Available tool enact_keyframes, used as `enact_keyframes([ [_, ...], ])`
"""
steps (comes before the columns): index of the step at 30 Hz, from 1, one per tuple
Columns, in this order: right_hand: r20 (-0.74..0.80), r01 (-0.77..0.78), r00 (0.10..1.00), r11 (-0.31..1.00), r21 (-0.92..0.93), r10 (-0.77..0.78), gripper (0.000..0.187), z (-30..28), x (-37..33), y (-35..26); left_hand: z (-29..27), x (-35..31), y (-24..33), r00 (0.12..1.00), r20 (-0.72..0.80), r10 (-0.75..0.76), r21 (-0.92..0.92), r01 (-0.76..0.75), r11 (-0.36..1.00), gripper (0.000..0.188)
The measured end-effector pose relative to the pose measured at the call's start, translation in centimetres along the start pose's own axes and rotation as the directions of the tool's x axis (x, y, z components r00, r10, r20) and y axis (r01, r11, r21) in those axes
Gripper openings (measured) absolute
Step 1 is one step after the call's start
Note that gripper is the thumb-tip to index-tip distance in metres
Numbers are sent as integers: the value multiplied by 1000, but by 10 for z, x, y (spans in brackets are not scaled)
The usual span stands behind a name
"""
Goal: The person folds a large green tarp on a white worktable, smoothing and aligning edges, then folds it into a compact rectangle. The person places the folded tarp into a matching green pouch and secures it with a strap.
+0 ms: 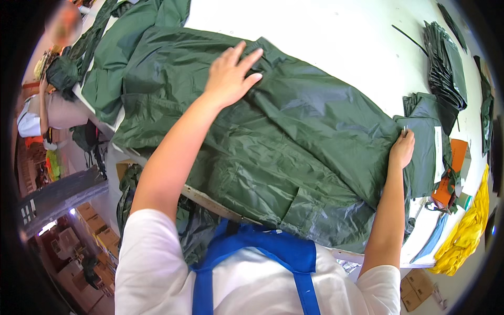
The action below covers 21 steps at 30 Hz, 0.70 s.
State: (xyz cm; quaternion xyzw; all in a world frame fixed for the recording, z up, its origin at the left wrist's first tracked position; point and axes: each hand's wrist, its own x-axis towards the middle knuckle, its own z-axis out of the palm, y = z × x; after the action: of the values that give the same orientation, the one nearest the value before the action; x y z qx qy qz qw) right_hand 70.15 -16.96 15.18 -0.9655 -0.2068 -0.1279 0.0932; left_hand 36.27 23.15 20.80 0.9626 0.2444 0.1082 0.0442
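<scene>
A large dark green garment (294, 115) of thin, shiny fabric lies spread across the white table in front of me, creased, with its near side at the table's edge. My left hand (231, 76) rests on its upper part, fingers spread, palm down. At the garment's right end is my right hand (401, 149), fingers closed beside the fabric's edge. A small, pale, thin tip pokes out above those fingers; what it belongs to is hidden. Just past the right hand lies a folded dark green piece (421, 152) with a white strip on it.
More green fabric (113, 79) is heaped at the left. Dark folded pieces (445, 65) are stacked at the far right of the white table (325, 31). Orange boxes (458, 157) and yellow fabric (464, 231) sit at the right. Another person (52, 113) is at the far left.
</scene>
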Motion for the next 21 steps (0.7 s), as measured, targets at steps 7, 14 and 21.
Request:
enact_keyframes([
  [7, -98, 263, 965, 868, 420, -245, 20, -85, -59, -35, -54, -107, 21, 996, -65, -65, -133, 56, 990, 56],
  [14, 382, 524, 757, 842, 131, -530, 47, -112, -234, -36, -56, -232, -56, 851, -75, -520, -7, 521, 853, 56],
  [21, 411, 476, 788, 877, 67, -459, 47, -116, -246, 66, -86, -281, -190, 475, 200, -857, -252, 870, 423, 66],
])
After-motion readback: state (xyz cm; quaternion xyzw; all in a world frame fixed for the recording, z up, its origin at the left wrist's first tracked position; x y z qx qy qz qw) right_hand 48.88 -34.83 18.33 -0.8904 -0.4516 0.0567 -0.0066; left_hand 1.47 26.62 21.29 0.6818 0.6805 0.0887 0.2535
